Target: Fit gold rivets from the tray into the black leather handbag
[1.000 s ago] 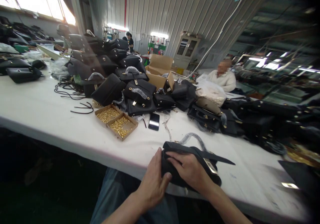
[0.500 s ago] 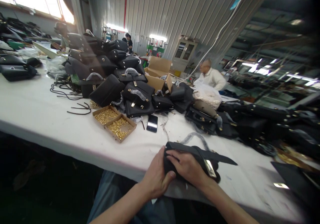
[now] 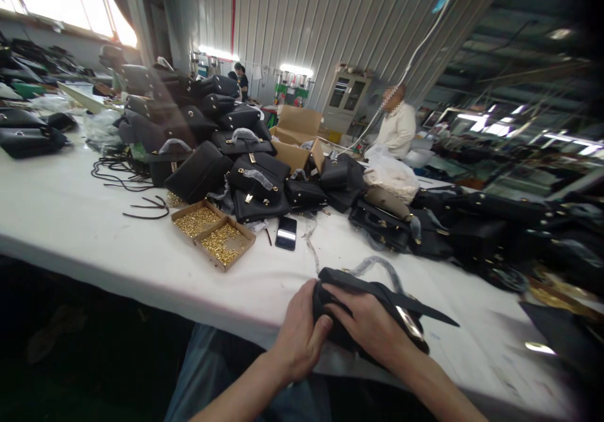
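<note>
Clasping one end of the black bag (image 3: 396, 297), the left hand (image 3: 302, 331) has its fingers clamped there; the right hand (image 3: 368, 321) rests its fingers beneath the flap, though whether they grip I cannot tell. The bag lies under both sets of fingers, at the near edge of the white bench (image 3: 155, 258). Forward-left of them sit a phone (image 3: 285, 233) and a tray (image 3: 240, 256) of gold-coloured pieces. Beyond the fingers rise heaped bags (image 3: 257, 189); well past these stand a cabinet (image 3: 348, 98), a person (image 3: 399, 129) and a ribbed wall (image 3: 283, 19).
</note>
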Available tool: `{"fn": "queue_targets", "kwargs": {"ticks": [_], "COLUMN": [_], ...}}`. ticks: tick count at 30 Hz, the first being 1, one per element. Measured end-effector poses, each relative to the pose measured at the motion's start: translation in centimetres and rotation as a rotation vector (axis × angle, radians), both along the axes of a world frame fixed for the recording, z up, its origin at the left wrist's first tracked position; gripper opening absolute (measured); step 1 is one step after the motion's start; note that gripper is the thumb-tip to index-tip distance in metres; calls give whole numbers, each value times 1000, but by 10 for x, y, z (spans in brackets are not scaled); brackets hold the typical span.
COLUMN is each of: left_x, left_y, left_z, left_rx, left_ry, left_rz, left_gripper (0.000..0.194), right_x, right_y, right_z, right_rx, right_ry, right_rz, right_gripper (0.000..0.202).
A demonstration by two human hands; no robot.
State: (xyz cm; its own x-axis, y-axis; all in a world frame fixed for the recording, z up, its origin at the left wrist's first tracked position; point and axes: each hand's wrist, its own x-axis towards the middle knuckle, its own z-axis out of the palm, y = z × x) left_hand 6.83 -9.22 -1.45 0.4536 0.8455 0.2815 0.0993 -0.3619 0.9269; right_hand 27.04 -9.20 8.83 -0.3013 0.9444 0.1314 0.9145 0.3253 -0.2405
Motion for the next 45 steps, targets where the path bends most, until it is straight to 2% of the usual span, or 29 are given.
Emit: {"fn": "queue_targets", "kwargs": {"ticks": [3,5,8,15,20,25,28,32,36,41,45], "left_x": [-1,-2,-2,-3,0,6,7,4,1,2,2], "left_y": [0,0,1,3,3,7,12,20,22,19,25], "left_z": [0,-1,-4,-6,-3,11,15,4,-3,11,24], "left_rx": [1,5,33,65,-39,-159,-192,-178,-209,-250,-228], "left_ry": [27,40,59,68,-5,-62,-43,-32,-40,-40,16], "left_rz": [-19,-27,-28,-41,-8,-36,-20,54,49,59,80], "left_gripper": [76,76,78,84,75,73,76,84,88,82,78], "right_x": [5,6,4,-3,-7,-7,-9,-15,-16,-13,-13], "right_y": [-3,-5,-4,3,-1,2,9,17,18,14,13], "right_z": [1,1,1,6,13,18,15,6,-5,-10,-9], "right_rx": [21,21,-2,-33,-35,-23,17,59,36,30,34], "right_ry": [-64,-79,-33,105,167,163,144,195,260,309,336], "right_rz": [-10,-18,-8,31,0,28,49,78,69,46,46], "right_gripper": [44,39,31,29,27,26,24,22,22,24,24]}}
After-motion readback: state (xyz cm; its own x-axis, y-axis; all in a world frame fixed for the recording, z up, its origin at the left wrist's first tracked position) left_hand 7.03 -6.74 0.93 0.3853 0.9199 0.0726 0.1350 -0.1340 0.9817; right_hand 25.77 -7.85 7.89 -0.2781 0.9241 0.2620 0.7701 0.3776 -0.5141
